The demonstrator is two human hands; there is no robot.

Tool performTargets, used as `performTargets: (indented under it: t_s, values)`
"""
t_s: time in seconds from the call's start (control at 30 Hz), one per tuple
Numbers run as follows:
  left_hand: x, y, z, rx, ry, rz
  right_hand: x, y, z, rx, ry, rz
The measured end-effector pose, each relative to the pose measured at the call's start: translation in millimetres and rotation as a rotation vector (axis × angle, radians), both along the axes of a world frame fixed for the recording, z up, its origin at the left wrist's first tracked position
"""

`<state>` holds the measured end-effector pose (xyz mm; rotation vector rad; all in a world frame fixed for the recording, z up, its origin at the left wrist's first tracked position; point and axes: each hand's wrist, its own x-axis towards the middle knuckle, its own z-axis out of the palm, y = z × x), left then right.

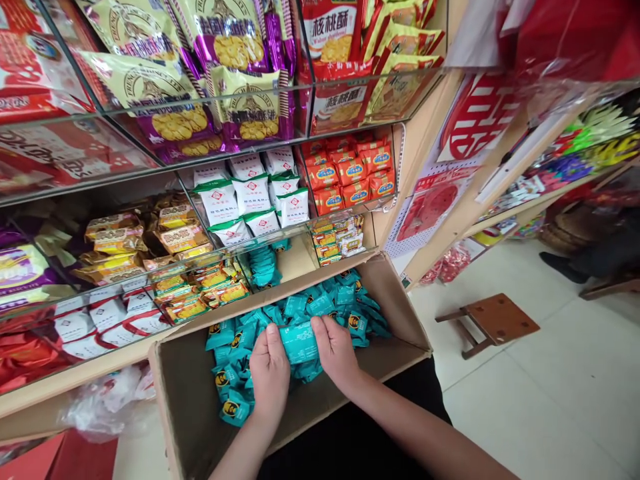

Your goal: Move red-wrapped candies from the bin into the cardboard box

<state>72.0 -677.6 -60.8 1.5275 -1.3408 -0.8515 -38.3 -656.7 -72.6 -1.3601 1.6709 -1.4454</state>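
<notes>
Between my two hands is a teal snack packet [299, 343], its printed back turned up toward me. My left hand [270, 367] pinches its left end, thumb on top. The right end is gripped by my right hand [336, 353] in the same way. Below them an open cardboard box [187, 400] holds many more teal packets [235, 383], some showing a black and yellow emblem. Just behind the box, a shelf compartment holds a stack of similar teal packets [264, 263] on its left side.
Glass-fronted shelves carry white-and-green packets [237, 199], red packets [354, 171], orange packets [187, 287] and larger purple biscuit bags [235, 40]. A small brown wooden stool [501, 319] stands on the tiled floor at right. Farther right, a person's dark shoe [563, 268] shows.
</notes>
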Motion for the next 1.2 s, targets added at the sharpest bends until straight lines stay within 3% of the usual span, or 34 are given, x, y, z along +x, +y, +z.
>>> performTargets:
  t_s: [0.3, 0.53, 0.8, 0.97, 1.2]
  values:
    - [5.8, -3.3, 7.2, -0.023, -0.076, -0.006, -2.4, 3.4, -0.9, -0.044, 0.020, -0.029]
    - [4.8, -4.0, 4.2, 0.001, 0.019, -0.016, -1.8, 4.5, -3.2, -0.027, -0.012, -0.052]
    - [5.4, 3.6, 7.1, 0.041, 0.030, -0.144, 0.0, 5.3, 3.4, -0.008, -0.075, -0.020]
    - [9.3, -0.7, 4.4, -0.006, 0.039, -0.135, 1.8, 5.4, 4.8, -0.003, -0.115, -0.003]
    - [5.8, 2.8, 18.0, -0.065, 0.184, -0.074, -0.2, 8.2, 20.2, -0.076, -0.140, -0.038]
